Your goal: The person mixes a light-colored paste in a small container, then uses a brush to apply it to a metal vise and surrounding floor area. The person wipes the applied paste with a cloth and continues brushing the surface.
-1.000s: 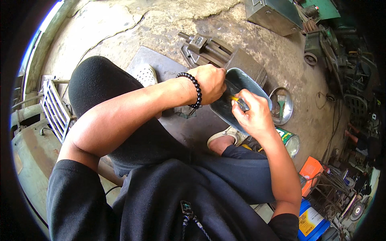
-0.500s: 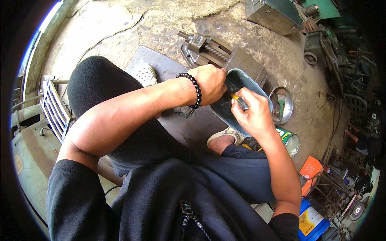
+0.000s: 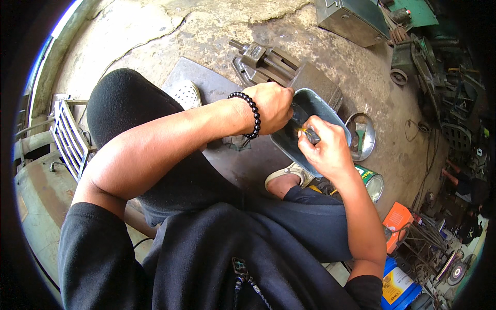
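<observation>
A grey, deep metal pan (image 3: 333, 114) with rounded corners is tilted in front of me, partly over the base of a machine vise (image 3: 310, 81). My left hand (image 3: 271, 109), a black bead bracelet at its wrist, is closed on the pan's left rim. My right hand (image 3: 326, 147) is closed round a tool with a black and yellow handle (image 3: 311, 135), pointing into the pan. The tool's working end is hidden by my hands, so its kind does not show.
Right of the pan lies a round metal bowl (image 3: 368, 147) with a green-handled brush (image 3: 360, 135). A green can (image 3: 373, 186) stands nearer, beside my foot. Farther right are an orange case (image 3: 398, 222) and a blue bucket (image 3: 400, 287). A metal box (image 3: 351, 23) sits at the far edge.
My right hand and the tool have shifted very slightly, with the handle's end tipped a little lower. My left hand keeps its hold on the pan's rim.
</observation>
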